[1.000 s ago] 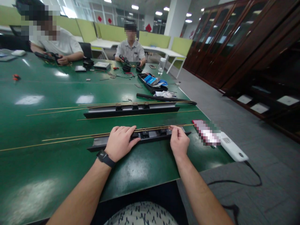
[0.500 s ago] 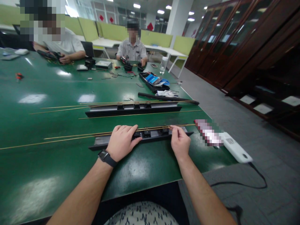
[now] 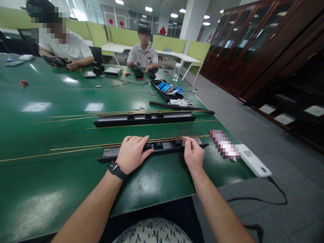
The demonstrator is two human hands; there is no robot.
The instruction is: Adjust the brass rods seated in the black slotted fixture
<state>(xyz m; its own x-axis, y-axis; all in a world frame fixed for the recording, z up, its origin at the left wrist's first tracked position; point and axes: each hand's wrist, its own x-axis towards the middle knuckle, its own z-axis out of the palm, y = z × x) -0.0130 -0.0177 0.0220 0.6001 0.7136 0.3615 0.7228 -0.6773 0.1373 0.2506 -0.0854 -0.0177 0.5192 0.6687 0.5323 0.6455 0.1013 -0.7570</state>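
A long black channel rail [image 3: 164, 149] with a grey inner face and small black blocks inside lies across the table before me. Thin brass rods [image 3: 81, 147] run along its far side and stick out well past its left end. My left hand [image 3: 133, 152] grips the rail left of its middle, fingers over the far edge and thumb on the near side. Near the right end, my right hand [image 3: 193, 152] pinches one of the rods between thumb and fingertips; the exact contact is partly hidden by the fingers.
Beyond lies a second black rail [image 3: 144, 120] with more brass rods. Farther back are a dark bar [image 3: 182, 107], white gloves [image 3: 181, 102] and a black tray [image 3: 158, 88]. A phone [image 3: 224, 144] and white power strip [image 3: 254, 161] lie right. Two people sit across the green table [image 3: 63, 182].
My right hand has shifted very slightly left along the rods. The left hand keeps its place on the rail. The view has moved a little.
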